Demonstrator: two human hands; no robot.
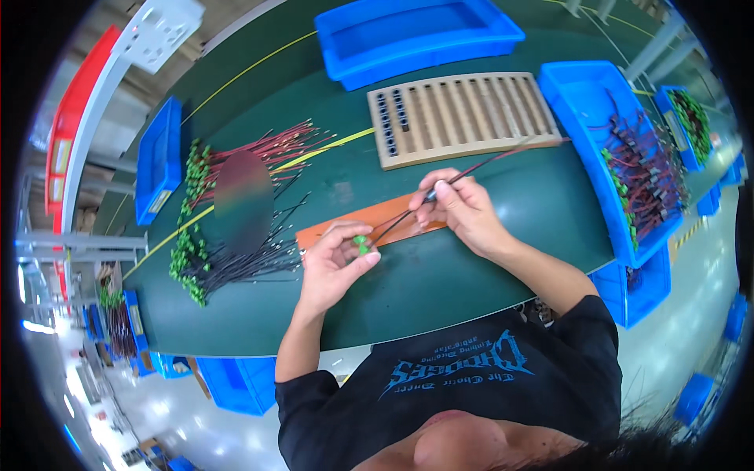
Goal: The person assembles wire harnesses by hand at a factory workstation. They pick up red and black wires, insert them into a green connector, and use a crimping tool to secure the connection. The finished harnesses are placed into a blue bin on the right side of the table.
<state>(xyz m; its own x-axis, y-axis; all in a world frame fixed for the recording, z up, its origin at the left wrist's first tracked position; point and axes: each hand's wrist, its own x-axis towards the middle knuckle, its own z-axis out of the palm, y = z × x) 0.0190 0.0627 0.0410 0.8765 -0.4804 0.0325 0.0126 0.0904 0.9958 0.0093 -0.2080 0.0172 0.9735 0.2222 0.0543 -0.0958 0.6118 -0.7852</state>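
- the green table (487, 235) spans the view in front of you, with a blue bin (416, 35) at its far edge.
- a slotted wooden rack (471, 114) lies beyond your hands, and an orange board (353, 224) lies under them.
- your right hand (463, 208) pinches the red-and-black wire (503, 157) near a small sleeve.
- your left hand (334, 263) grips the wire's green connector (361, 243) over the board.

A dark green matte workbench (471, 267) is standing on a glossy pale grey floor (675, 330) reflecting overhead light.
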